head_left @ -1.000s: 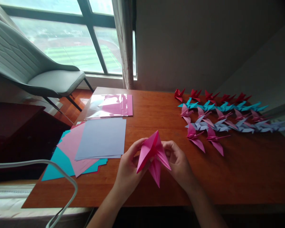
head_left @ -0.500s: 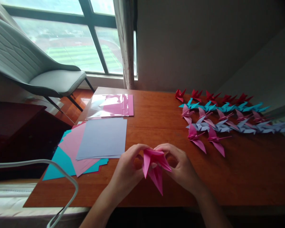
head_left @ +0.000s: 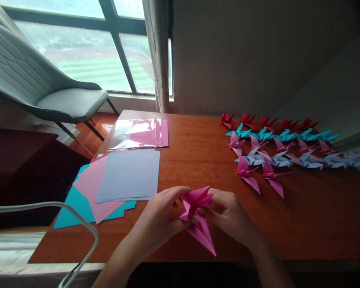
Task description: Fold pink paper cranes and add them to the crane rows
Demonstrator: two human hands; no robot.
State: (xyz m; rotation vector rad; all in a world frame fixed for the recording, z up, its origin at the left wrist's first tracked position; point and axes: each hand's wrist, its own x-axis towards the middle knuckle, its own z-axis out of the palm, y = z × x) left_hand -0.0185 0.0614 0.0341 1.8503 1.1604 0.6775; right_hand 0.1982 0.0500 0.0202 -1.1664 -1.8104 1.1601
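A partly opened, folded piece of magenta origami paper [head_left: 202, 232] is held between my two hands above the front part of the table. My left hand [head_left: 159, 214] grips its left side, thumb below and fingers along the top edge. On the other side, my right hand [head_left: 231, 212] pinches it, with the thumb pressed near the middle folds. One long point hangs down toward me, and other points stick up at the top. Two finished magenta paper cranes [head_left: 247, 176] sit on the table to the right, beyond my right hand.
Rows of red, turquoise, pink and pale lilac cranes [head_left: 312, 160] line the table's right side. Left lie pale lilac sheets [head_left: 129, 176] over pink and turquoise paper [head_left: 73, 208], with a clear packet [head_left: 138, 134] behind. A white curved tube [head_left: 90, 228] crosses the lower left.
The magenta paper has turned in my hands, its lower point swinging down and right. My right thumb has come onto its front folds.
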